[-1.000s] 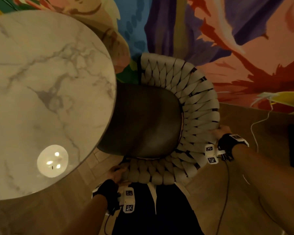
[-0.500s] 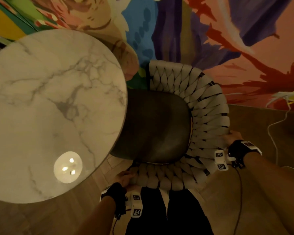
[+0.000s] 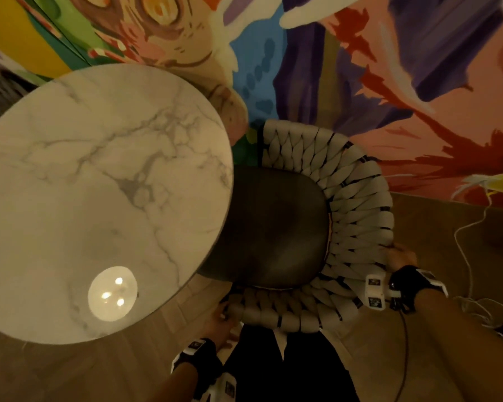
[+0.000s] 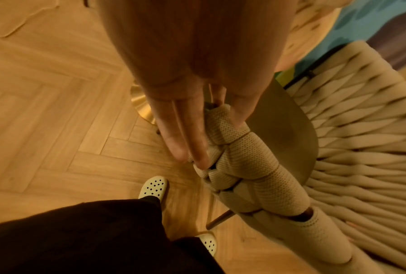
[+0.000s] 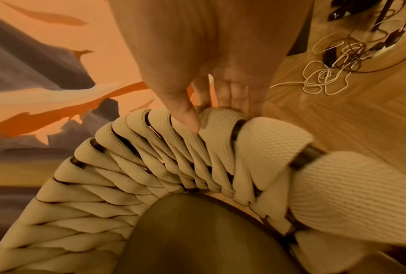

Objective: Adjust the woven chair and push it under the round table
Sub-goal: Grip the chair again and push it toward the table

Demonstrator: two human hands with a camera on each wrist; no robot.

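Observation:
The woven chair [image 3: 357,216] has a beige strap back and a dark seat [image 3: 273,227], whose left part lies under the round marble table [image 3: 99,184]. My left hand [image 3: 219,320] is at the near end of the chair's rim. In the left wrist view its fingers [image 4: 180,144] lie straight along the outside of the woven rim [image 4: 248,166], with the thumb on the inner side. My right hand [image 3: 401,256] grips the rim at the chair's right side. The thumb [image 5: 187,115] presses on top of the straps [image 5: 220,148] and the fingers curl behind.
A painted mural wall [image 3: 389,82] stands close behind the chair. Loose cables [image 3: 471,256] lie tangled on the wooden floor to the right. The table's gold base [image 4: 140,105] is near the chair leg. My feet in white perforated shoes [image 4: 153,187] stand just behind the chair.
My view has tilted up, showing more wall. My left hand's fingers have loosened from a curl round the rim end to lying straight. My right hand keeps its grip.

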